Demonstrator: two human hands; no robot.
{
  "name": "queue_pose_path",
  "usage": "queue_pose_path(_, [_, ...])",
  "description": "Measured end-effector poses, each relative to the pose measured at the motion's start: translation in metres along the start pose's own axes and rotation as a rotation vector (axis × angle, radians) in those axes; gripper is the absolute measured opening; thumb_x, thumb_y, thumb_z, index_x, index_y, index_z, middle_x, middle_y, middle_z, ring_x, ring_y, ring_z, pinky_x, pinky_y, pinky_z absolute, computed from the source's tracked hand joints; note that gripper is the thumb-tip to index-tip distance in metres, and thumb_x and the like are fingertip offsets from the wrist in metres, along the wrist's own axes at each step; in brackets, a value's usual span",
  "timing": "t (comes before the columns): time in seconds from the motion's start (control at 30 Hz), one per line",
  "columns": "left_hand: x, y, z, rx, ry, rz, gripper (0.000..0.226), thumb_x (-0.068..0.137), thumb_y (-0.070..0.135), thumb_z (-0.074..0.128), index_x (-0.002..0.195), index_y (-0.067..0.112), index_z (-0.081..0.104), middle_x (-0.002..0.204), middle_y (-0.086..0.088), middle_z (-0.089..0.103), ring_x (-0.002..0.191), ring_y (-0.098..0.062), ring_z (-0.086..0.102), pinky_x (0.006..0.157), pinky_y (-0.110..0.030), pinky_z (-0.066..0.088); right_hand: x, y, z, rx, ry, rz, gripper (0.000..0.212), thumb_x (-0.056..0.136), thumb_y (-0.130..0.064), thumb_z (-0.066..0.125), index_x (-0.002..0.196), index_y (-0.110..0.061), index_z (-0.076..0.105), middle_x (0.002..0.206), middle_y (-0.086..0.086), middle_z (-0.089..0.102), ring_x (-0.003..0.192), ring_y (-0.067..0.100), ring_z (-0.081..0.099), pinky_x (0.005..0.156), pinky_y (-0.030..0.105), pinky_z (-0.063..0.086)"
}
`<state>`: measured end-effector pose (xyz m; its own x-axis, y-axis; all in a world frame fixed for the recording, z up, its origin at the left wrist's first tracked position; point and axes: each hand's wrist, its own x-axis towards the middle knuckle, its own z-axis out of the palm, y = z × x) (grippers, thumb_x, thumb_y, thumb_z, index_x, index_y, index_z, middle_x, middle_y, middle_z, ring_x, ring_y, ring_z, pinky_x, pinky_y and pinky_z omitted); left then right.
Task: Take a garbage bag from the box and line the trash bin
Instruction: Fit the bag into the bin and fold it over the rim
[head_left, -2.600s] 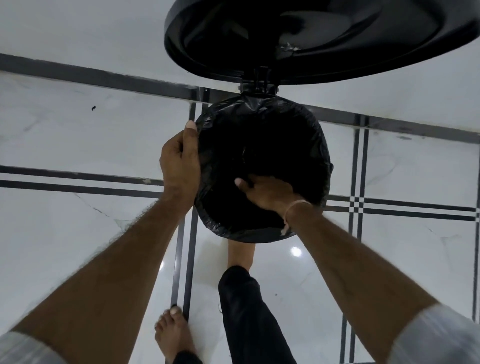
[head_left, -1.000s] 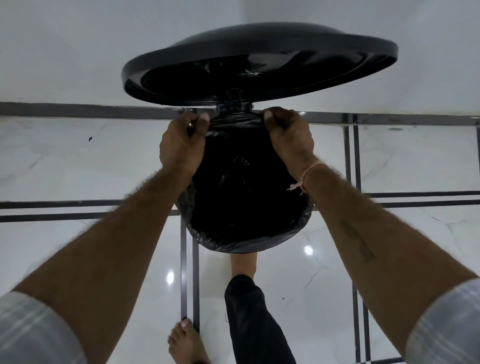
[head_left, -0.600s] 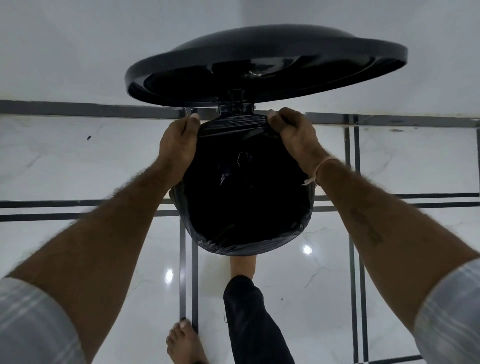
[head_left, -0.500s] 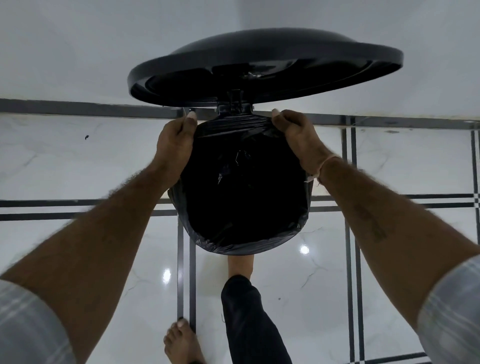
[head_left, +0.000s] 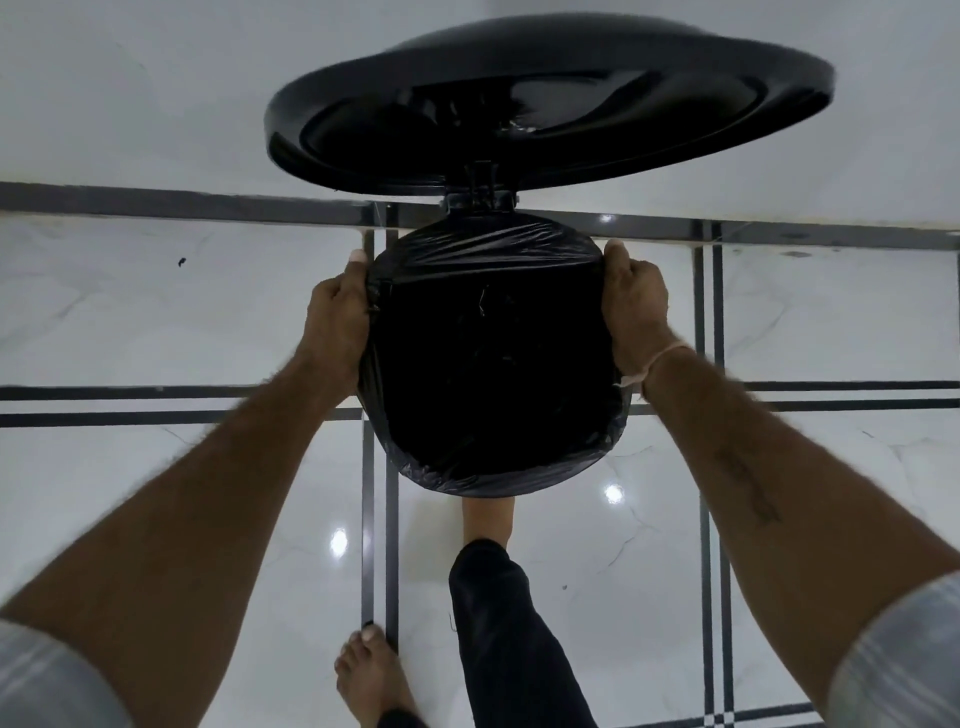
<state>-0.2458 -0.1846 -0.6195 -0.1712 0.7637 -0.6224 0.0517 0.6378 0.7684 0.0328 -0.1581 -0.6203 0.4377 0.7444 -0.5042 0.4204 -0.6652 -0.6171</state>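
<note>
The trash bin (head_left: 480, 201) is black and round, seen from above on the pale tiled floor (head_left: 156, 322), its mouth a dark well. Its lid (head_left: 550, 98) stands swung up on the rear hinge, underside showing. The black garbage bag (head_left: 488, 249) – thin, glossy, wrinkled – sits inside the bin, its edge folded out over the rim: taut at the far side, bunched at the near. The left hand (head_left: 337, 312) and right hand (head_left: 634, 301) grip that edge at opposite sides.
</note>
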Motion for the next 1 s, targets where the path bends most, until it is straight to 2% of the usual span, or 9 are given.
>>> queue_pose_path(0.1, [0.000,0.001,-0.003,-0.009,0.004,-0.005,0.053,0.110,0.045,0.037,0.078,0.016,0.068,0.055,0.010,0.065,0.055,-0.005,0.065,0.054,-0.016,0.051,0.007,0.001,-0.002,0.090,-0.068,0.042,0.055,0.097,-0.057,0.044,0.071,-0.011,0.058,0.074,0.005,0.058,0.081,0.026,0.058,0.076,0.039,0.046])
queue_pose_path(0.23, [-0.017,-0.013,-0.007,-0.081,0.135,-0.040,0.064,0.104,0.056,0.036,0.083,0.000,0.058,0.078,-0.009,0.059,0.072,-0.017,0.060,0.069,-0.031,0.051,-0.016,0.015,-0.013,0.097,-0.053,-0.059,0.056,0.105,-0.056,0.036,0.074,-0.015,0.058,0.074,-0.002,0.059,0.078,0.019,0.058,0.075,0.033,0.049])
queue_pose_path(0.3, [-0.032,-0.023,-0.003,-0.050,0.182,-0.003,0.056,0.107,0.049,0.034,0.070,0.010,0.047,0.068,-0.004,0.047,0.059,-0.008,0.048,0.058,-0.022,0.043,-0.027,0.026,-0.013,0.098,-0.052,-0.058,0.060,0.103,-0.062,0.036,0.081,-0.013,0.063,0.078,-0.001,0.064,0.082,0.020,0.063,0.078,0.036,0.053])
queue_pose_path(0.37, [-0.040,-0.031,0.001,-0.020,0.183,0.055,0.050,0.109,0.045,0.032,0.066,0.021,0.034,0.064,-0.001,0.034,0.058,-0.011,0.036,0.057,-0.025,0.035,-0.032,0.028,-0.007,0.105,-0.004,0.002,0.063,0.103,-0.062,0.036,0.078,-0.011,0.061,0.073,-0.001,0.060,0.077,0.020,0.060,0.075,0.034,0.050])
queue_pose_path(0.5, [-0.036,-0.022,0.003,-0.152,0.158,-0.141,0.052,0.108,0.047,0.034,0.071,0.016,0.053,0.068,0.001,0.055,0.068,-0.015,0.058,0.068,-0.027,0.051,-0.022,0.018,-0.005,0.161,-0.012,0.120,0.054,0.105,-0.050,0.039,0.070,-0.012,0.052,0.069,0.002,0.052,0.072,0.021,0.052,0.071,0.038,0.043])
queue_pose_path(0.57, [-0.039,-0.014,0.003,-0.168,0.137,-0.212,0.051,0.108,0.050,0.037,0.079,0.019,0.066,0.077,0.005,0.068,0.075,-0.012,0.067,0.071,-0.028,0.056,-0.019,0.017,-0.011,0.206,-0.093,0.163,0.056,0.106,-0.052,0.041,0.077,-0.008,0.060,0.073,0.006,0.054,0.078,0.023,0.053,0.074,0.039,0.045])
queue_pose_path(0.73, [-0.049,-0.024,-0.008,-0.346,0.037,-0.252,0.060,0.104,0.063,0.031,0.096,0.019,0.072,0.099,0.003,0.074,0.099,-0.017,0.067,0.080,-0.032,0.052,-0.042,0.032,-0.014,0.386,-0.078,0.131,0.062,0.106,-0.057,0.038,0.098,-0.008,0.075,0.107,0.018,0.075,0.104,0.033,0.072,0.100,0.049,0.059])
queue_pose_path(0.83, [-0.057,-0.032,-0.004,-0.325,0.058,-0.182,0.048,0.106,0.053,0.037,0.109,0.014,0.065,0.107,-0.001,0.068,0.101,-0.016,0.064,0.083,-0.029,0.050,-0.058,0.037,-0.010,0.433,-0.048,0.076,0.062,0.104,-0.059,0.043,0.114,-0.004,0.071,0.118,0.023,0.072,0.114,0.039,0.070,0.102,0.055,0.057])
queue_pose_path(1.0, [-0.055,-0.020,0.005,-0.354,0.127,-0.300,0.046,0.111,0.041,0.034,0.089,0.021,0.069,0.094,0.002,0.073,0.094,-0.014,0.071,0.081,-0.027,0.058,-0.050,0.034,-0.013,0.509,-0.091,0.202,0.052,0.107,-0.052,0.041,0.114,-0.010,0.072,0.122,0.016,0.074,0.116,0.030,0.070,0.102,0.047,0.058])
